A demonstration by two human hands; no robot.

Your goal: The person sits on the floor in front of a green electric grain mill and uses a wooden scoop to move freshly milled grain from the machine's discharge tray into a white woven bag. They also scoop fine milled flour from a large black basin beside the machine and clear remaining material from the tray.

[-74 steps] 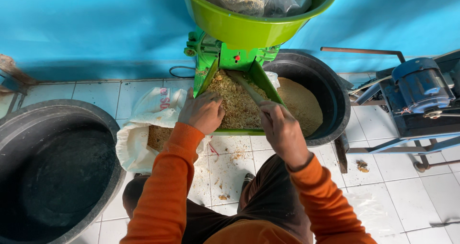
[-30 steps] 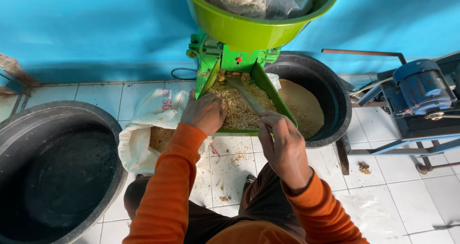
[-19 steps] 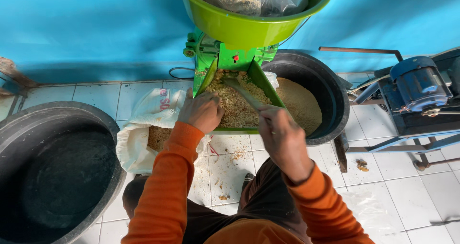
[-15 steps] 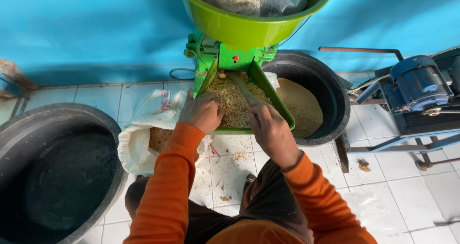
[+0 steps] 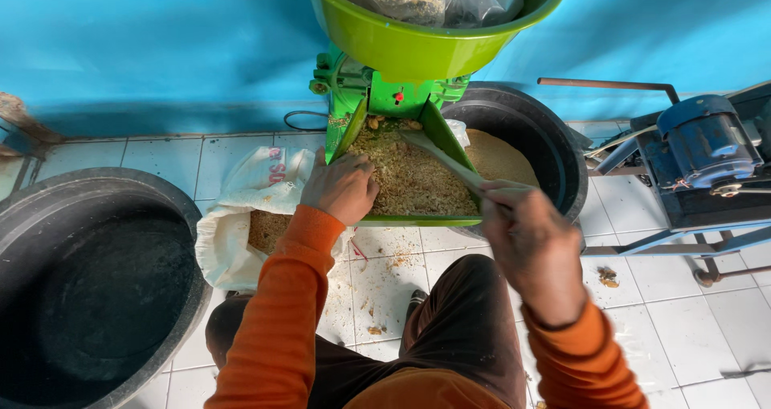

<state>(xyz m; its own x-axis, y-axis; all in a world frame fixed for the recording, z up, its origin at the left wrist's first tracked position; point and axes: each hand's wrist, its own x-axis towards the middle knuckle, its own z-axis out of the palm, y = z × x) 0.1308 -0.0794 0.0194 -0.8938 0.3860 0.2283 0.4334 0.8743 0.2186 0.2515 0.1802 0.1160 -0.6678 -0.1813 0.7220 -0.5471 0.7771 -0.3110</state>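
A green machine (image 5: pixel 361 88) stands against the blue wall, with a lime-green bowl (image 5: pixel 418 44) on top that holds a clear bag of crumbly mix. Its sloped green tray (image 5: pixel 440 140) is full of coarse brown-yellow mash (image 5: pixel 409 180). My left hand (image 5: pixel 341 188) rests on the tray's left lower edge, fingers curled into the mash. My right hand (image 5: pixel 526 244) is closed around a flat green stick (image 5: pixel 446 162) whose far end reaches up into the mash near the machine's throat.
A white sack (image 5: pixel 245 224) of meal lies open on the tiled floor under the tray. A large black tub (image 5: pixel 96 288) sits at left; another black tub (image 5: pixel 554 136) with meal stands behind the tray. A blue motor on a metal frame (image 5: pixel 707 148) is at right.
My right hand has drawn back toward me and to the right with the stick, after working it in the mash. My left hand stays on the tray's edge.
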